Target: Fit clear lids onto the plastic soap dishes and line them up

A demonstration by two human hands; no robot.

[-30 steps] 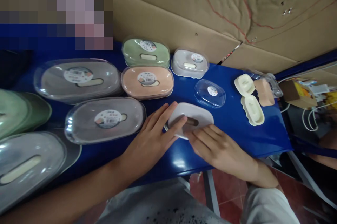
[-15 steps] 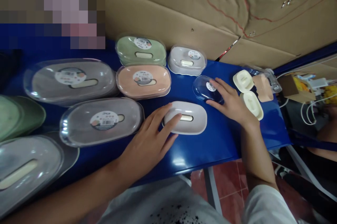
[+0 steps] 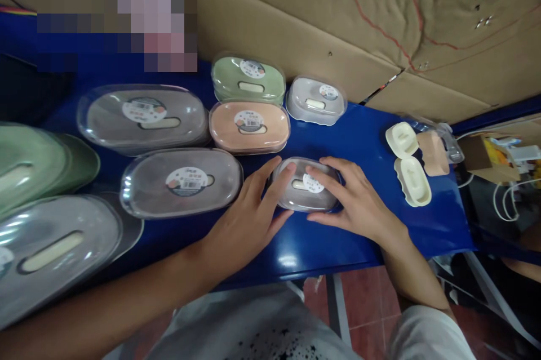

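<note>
A small grey soap box (image 3: 302, 194) sits on the blue table (image 3: 363, 225) near its front edge, and a clear lid with a round sticker (image 3: 313, 183) now covers it. My left hand (image 3: 249, 219) holds the box's left end, fingers spread over the lid. On the right end my right hand (image 3: 353, 202) grips the lid, fingers curved over its top and side.
Several closed soap boxes stand to the left and behind: two grey (image 3: 181, 182), a peach one (image 3: 249, 126), a green one (image 3: 248, 78), a small grey one (image 3: 316, 101). Two cream inserts (image 3: 412, 180) and a peach part (image 3: 433, 151) lie right. Cardboard (image 3: 338, 22) backs the table.
My right hand picked up the clear lid from behind the grey box and brought it down onto the box. My left hand stayed on the box's left end.
</note>
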